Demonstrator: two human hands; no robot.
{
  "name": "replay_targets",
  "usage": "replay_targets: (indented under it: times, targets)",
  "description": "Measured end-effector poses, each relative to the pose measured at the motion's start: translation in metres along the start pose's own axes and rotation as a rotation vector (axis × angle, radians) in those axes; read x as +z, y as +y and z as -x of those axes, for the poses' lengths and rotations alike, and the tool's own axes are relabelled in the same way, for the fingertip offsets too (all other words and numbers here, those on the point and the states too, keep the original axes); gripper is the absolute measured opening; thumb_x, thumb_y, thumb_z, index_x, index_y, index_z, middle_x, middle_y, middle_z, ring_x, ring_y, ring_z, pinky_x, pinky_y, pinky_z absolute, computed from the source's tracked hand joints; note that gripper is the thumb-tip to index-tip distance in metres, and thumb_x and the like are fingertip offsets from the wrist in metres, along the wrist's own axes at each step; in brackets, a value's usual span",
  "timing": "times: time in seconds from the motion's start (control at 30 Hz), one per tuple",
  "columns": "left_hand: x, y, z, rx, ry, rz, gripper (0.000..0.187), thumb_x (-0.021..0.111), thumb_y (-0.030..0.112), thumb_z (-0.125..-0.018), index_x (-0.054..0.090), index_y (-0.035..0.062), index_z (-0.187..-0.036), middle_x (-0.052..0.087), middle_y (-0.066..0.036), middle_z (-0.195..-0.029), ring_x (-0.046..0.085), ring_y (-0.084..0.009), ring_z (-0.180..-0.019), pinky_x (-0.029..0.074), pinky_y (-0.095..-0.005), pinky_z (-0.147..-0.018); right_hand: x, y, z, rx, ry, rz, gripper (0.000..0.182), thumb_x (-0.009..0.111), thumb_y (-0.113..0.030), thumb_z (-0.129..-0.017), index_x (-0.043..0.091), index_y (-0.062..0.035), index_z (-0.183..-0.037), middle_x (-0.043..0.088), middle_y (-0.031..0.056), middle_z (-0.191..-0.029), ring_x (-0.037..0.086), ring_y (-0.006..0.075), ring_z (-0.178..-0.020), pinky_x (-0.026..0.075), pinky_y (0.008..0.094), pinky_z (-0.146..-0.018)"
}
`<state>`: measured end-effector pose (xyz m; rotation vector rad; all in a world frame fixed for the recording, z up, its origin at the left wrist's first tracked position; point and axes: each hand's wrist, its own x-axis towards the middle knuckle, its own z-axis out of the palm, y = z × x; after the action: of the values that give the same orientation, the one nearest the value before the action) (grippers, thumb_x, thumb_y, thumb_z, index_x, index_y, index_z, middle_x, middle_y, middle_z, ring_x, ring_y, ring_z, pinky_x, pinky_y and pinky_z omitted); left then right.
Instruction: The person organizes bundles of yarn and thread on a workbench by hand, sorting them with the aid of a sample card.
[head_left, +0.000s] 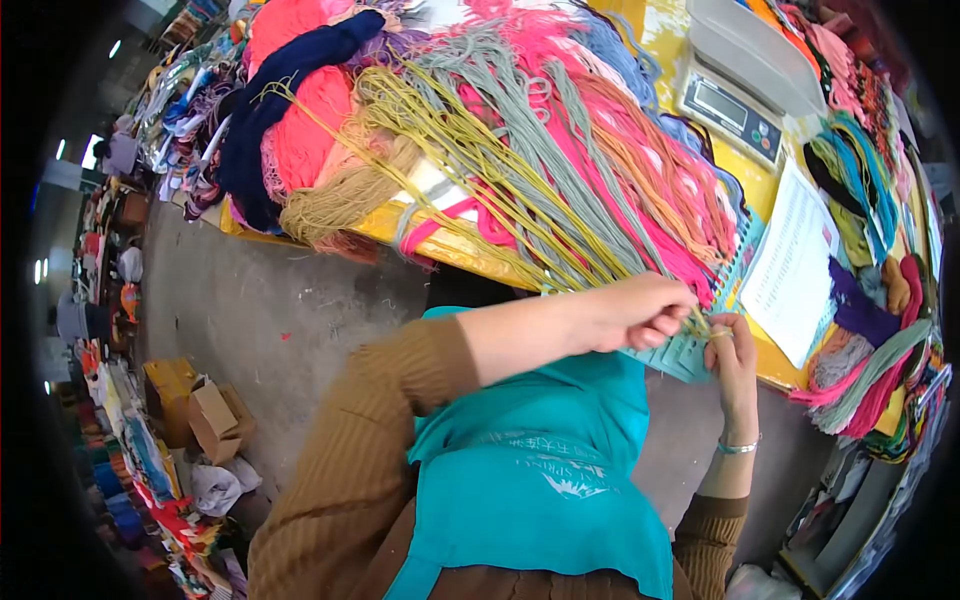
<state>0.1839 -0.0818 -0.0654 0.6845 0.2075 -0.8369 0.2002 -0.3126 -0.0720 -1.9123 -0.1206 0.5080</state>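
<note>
Olive-yellow yarn (520,185) stretches across the pile to my hands at the table's front edge. My left hand (655,312) is closed around the gathered end of these strands. Close by on the right, my right hand (735,350) pinches the same end between thumb and fingers. Grey yarn (520,110) lies beneath and beside the olive strands. Orange yarn (655,170) and hot pink yarn (690,270) are spread just behind my hands. Below them, a teal sheet (680,358) shows at the table's edge.
A digital scale (732,112) bears a clear tray. Printed paper (792,262) lies to the right, near more coloured skeins. Navy yarn (262,120) and coral yarn (310,135) are heaped at the left. Cardboard boxes (215,420) stand on the floor.
</note>
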Motion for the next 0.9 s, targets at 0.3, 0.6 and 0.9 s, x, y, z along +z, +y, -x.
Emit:
replay_targets:
  times: [0.3,0.6,0.9]
  targets:
    - [-0.104,0.198,0.169,0.621,0.535,-0.036,0.032,0.052,0.016,-0.093,0.043,0.017,-0.063,0.038,0.007,-0.054,0.037,-0.0049,-0.043,0.031,-0.0204,-0.038,0.005,-0.005,-0.007,0.084,0.008,0.088,0.009,0.054,-0.007,-0.091,0.051,-0.0067,-0.099,0.047,-0.0042,-0.057,0.041,0.0038,-0.051,0.028,0.0206,-0.048]
    - [-0.237,0.289,0.293,1.004,1.743,-2.164,0.048,0.062,0.03,-0.087,0.056,0.0014,-0.125,0.059,-0.023,-0.121,0.054,-0.0366,-0.117,0.041,-0.0465,-0.102,0.008,-0.004,-0.009,0.1,0.031,0.094,0.009,0.058,-0.01,-0.09,0.053,-0.0074,-0.096,0.051,-0.0036,-0.059,0.045,0.0048,-0.052,0.031,0.0212,-0.047]
    - [-0.273,0.257,0.312,0.193,2.101,-2.356,0.05,0.064,0.032,-0.087,0.05,0.0129,-0.132,0.048,-0.009,-0.14,0.042,-0.0298,-0.132,0.04,-0.0545,-0.1,0.005,-0.006,-0.001,0.111,0.136,0.297,0.024,0.064,-0.026,-0.084,0.057,-0.008,-0.098,0.063,0.0074,-0.066,0.062,0.0205,-0.061,0.047,0.035,-0.057]
